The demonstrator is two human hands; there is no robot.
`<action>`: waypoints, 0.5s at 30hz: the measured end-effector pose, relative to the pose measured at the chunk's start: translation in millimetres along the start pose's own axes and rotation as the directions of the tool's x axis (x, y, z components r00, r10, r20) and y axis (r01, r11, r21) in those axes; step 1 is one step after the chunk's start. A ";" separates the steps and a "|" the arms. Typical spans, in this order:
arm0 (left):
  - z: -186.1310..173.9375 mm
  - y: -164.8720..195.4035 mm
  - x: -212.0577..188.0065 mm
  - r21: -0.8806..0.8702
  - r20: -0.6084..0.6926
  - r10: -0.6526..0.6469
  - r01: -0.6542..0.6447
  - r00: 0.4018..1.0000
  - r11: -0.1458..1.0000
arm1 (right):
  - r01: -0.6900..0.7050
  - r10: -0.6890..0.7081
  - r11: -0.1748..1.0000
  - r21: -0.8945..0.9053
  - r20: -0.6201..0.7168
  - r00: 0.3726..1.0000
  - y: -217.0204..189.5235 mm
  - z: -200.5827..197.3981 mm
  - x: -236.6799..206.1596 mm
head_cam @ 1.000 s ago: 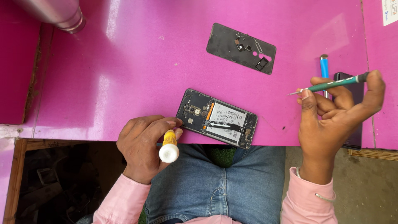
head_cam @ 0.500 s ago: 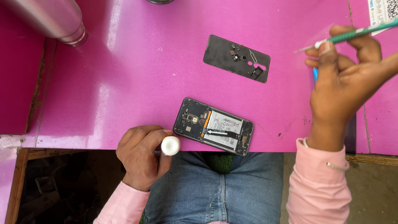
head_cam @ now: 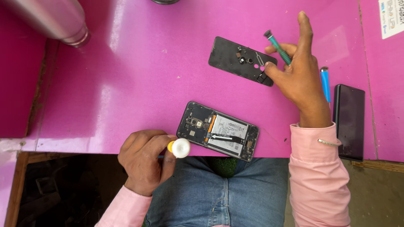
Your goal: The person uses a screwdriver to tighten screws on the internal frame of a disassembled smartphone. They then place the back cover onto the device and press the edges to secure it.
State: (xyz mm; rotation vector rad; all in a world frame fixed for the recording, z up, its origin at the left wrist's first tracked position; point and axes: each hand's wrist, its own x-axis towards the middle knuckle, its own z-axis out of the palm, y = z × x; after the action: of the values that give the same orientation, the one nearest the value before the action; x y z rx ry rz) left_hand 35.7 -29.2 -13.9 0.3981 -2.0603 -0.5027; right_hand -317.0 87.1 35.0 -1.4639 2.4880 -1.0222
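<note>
Opened phone (head_cam: 218, 130) lower centre on worktop (head_cam: 139, 84): light, rigid, fragile inside; grip edges. Left hand (head_cam: 145, 159) pinching white-capped tool (head_cam: 180, 148); right hand (head_cam: 296, 73) clamped on green screwdriver (head_cam: 277, 47).

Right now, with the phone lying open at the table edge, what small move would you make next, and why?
Probably bring the right hand back down to the opened phone. It holds the green screwdriver up over the black back cover, away from the phone, while the left hand holds a small white-capped bottle beside the phone's camera end.
</note>
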 end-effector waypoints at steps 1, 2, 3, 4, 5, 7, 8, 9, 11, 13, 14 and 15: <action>0.8 -0.1 0.6 -0.006 0.000 -0.001 0.001 1.000 1.000 | 0.032 -0.032 0.999 -0.008 -0.004 0.999 -1.4 -0.4 -0.4; 0.9 0.2 0.7 -0.007 0.001 -0.004 0.004 1.000 1.000 | 0.065 -0.065 0.998 -0.013 -0.005 0.998 -2.5 -0.9 -0.8; 0.2 0.6 0.4 -0.004 0.003 -0.011 0.011 1.000 1.000 | 0.057 -0.057 0.998 0.013 -0.012 0.998 -3.2 -1.3 -0.9; -0.1 0.5 0.3 -0.008 -0.003 -0.012 0.012 1.000 1.000 | 0.052 -0.051 0.998 0.040 -0.017 0.999 -3.9 -1.1 -0.9; 0.5 -0.1 0.7 -0.012 -0.009 -0.011 0.011 1.000 1.000 | 0.046 -0.045 0.997 0.065 -0.023 0.999 -4.5 -0.5 -0.8; 1.4 -0.6 0.8 -0.017 -0.017 -0.005 0.005 1.000 1.000 | 0.032 -0.030 0.997 0.064 -0.036 0.999 -6.8 1.4 -1.3; 1.1 -0.9 1.0 -0.015 -0.018 0.001 -0.001 1.000 1.000 | 0.024 -0.021 0.998 0.063 -0.044 0.999 -8.8 2.7 -2.0; 1.2 -0.9 1.0 -0.012 -0.019 0.007 -0.008 1.000 1.000 | 0.056 -0.054 0.995 0.088 -0.025 0.998 -11.3 4.2 -2.6; 1.0 -0.5 0.9 -0.006 -0.012 -0.003 0.003 1.000 1.000 | 0.123 -0.125 0.982 0.140 0.006 0.992 -17.5 7.0 -2.7; 0.1 0.2 0.9 -0.007 -0.005 -0.010 0.010 1.000 1.000 | 0.186 -0.196 0.969 0.161 0.043 0.980 -24.5 9.4 -2.5; -0.3 0.3 1.0 -0.011 -0.003 -0.011 0.011 1.000 1.000 | 0.218 -0.231 0.960 0.174 0.061 0.971 -27.8 9.8 -2.2; -0.4 0.5 1.1 -0.016 0.000 -0.013 0.013 1.000 1.000 | 0.160 -0.176 0.972 0.173 0.082 0.981 -30.6 9.3 -2.2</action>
State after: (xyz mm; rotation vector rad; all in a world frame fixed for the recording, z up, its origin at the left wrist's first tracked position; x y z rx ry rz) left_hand 35.5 -29.3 -12.6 0.4019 -2.0534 -0.5269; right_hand -289.4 74.4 45.0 -1.6515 2.1859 -1.1250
